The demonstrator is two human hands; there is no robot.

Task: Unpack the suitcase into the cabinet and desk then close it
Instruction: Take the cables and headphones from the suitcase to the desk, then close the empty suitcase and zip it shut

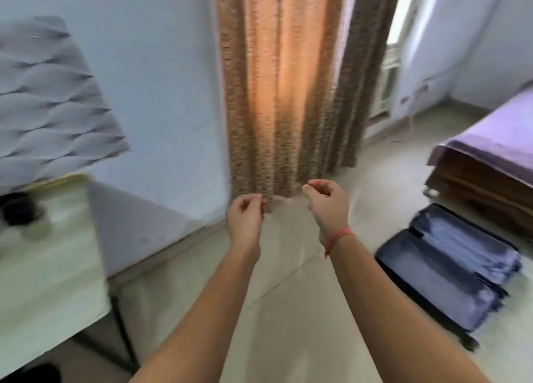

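Left hand and right hand are held raised, fingers loosely curled, nothing gripped; suitcase is laid open on floor.

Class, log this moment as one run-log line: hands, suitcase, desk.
left hand: empty, loosely curled | right hand: same | suitcase: open on floor, right | desk: left

Curtain: brown, patterned, hanging to the floor, glowing orange from behind.
Bed: at the right, purple sheet over it.
Wall: pale blue.
Floor: light tiles.
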